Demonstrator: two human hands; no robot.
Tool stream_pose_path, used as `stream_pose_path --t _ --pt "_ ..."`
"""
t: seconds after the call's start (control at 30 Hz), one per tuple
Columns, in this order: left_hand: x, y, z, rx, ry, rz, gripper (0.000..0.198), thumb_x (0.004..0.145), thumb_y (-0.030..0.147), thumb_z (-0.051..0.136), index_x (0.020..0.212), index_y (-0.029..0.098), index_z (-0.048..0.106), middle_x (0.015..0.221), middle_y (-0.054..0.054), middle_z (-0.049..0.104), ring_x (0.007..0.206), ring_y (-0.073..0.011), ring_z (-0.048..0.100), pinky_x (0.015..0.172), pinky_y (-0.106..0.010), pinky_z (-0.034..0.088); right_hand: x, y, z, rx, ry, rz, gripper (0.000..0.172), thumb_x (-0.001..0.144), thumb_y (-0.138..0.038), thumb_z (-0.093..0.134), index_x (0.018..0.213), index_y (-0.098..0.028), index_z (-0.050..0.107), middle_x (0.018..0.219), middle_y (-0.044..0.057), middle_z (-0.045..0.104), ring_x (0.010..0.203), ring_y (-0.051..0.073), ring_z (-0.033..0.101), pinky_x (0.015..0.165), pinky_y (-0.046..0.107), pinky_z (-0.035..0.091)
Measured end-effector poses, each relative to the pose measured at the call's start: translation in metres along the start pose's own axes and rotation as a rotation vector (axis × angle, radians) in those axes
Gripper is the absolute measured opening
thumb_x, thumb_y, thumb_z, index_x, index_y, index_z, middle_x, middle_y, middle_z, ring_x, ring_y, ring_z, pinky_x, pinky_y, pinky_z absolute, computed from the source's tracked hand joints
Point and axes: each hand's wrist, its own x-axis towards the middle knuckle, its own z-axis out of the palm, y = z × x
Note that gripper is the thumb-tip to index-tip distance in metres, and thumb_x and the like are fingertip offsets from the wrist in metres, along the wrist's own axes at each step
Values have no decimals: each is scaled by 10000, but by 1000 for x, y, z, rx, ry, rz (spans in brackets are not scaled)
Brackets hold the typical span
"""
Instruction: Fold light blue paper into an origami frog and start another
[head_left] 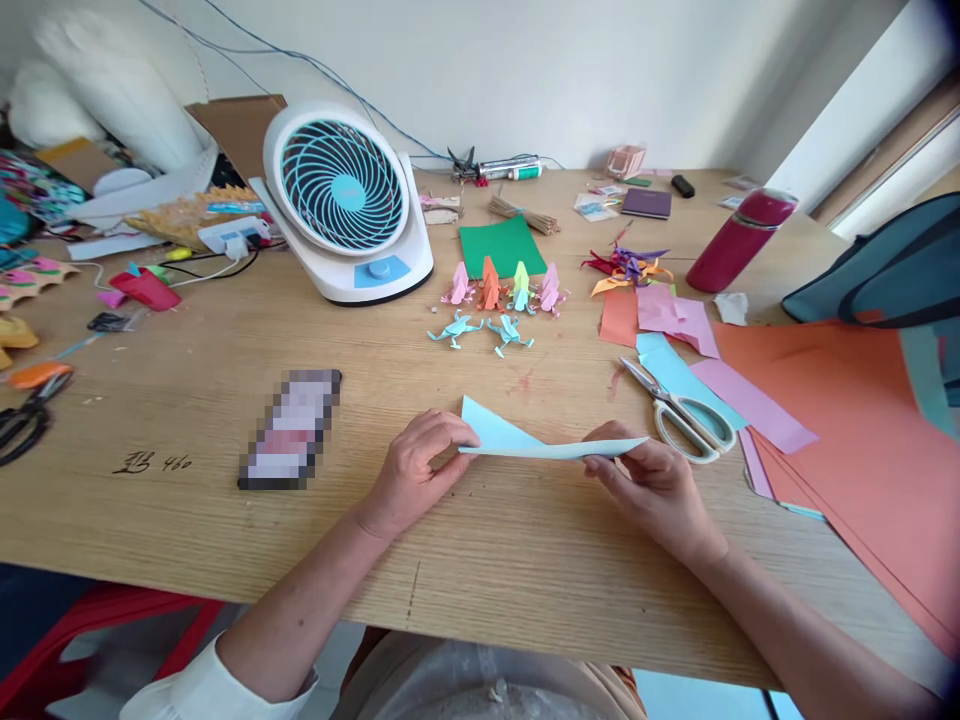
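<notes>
A light blue sheet of paper (502,436) is held just above the table, its near edge level and a corner sticking up at the left. My left hand (420,460) pinches its left end between thumb and fingers. At the right end, my right hand (652,490) grips the paper, with the thumb below and some fingers hidden behind it. White-handled scissors (686,420) lie beside my right hand, partly over blue paper strips. Beyond the sheet stand several small folded paper figures (491,285) in pink, orange, green and blue.
A white fan (345,200) stands at the back left, a phone (292,430) nearer on the left. Green paper (501,247) lies behind the figures. Large orange sheets (847,430), a red bottle (739,240) and a blue bag (885,260) take up the right. Black-handled scissors (34,410) lie far left.
</notes>
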Motion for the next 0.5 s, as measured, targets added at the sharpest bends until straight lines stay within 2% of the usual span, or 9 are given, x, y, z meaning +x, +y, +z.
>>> stream_pose_path --t 0.13,0.23,0.3,0.33,0.4,0.43,0.47,0.5 --pt "8 20 -6 53 109 25 81 901 144 580 912 217 614 827 -19 682 791 -157 636 737 -301 517 -1 4 1 175 94 141 134 874 -313 681 778 -220 679 699 18 647 649 160 596 585 284 495" --pt "17 47 -16 66 122 -65 91 897 177 595 825 231 586 720 20 633 637 -124 577 604 -253 478 1 6 0 318 169 246 172 838 -384 719 797 -219 700 648 11 664 608 152 602 592 281 515" --pt "23 64 -23 -79 21 -139 113 894 217 618 785 234 593 675 33 609 589 -111 558 554 -231 464 5 6 -3 414 212 290 205 820 -425 727 817 -223 697 627 3 653 590 148 597 595 282 521" --pt "25 69 -25 -233 -94 -165 80 912 256 606 836 240 624 714 24 643 617 -114 592 557 -223 480 6 5 -4 454 223 305 220 810 -441 730 819 -224 692 643 6 655 589 148 596 585 280 519" --pt "28 74 -28 -535 -348 -214 191 974 341 501 984 240 663 847 -18 708 717 -138 663 606 -232 523 10 2 -7 521 203 326 238 789 -451 738 821 -224 673 725 23 677 598 149 592 549 270 504" --pt "30 73 -27 -634 -421 -234 250 993 362 455 1045 235 664 899 -39 722 763 -150 683 624 -237 534 11 1 -8 557 182 340 241 787 -450 736 839 -227 662 773 31 683 602 148 586 529 264 491" --pt "32 71 -24 -672 -439 -256 270 999 363 440 1071 229 663 932 -54 727 802 -158 692 647 -241 539 11 1 -8 597 157 361 247 791 -451 729 878 -233 653 813 34 682 605 147 578 511 258 475" --pt "35 67 -20 -657 -404 -275 242 989 348 470 1069 226 663 950 -58 726 837 -162 694 666 -240 538 11 1 -9 641 124 384 265 797 -456 721 932 -241 642 827 32 673 608 148 569 500 252 460"
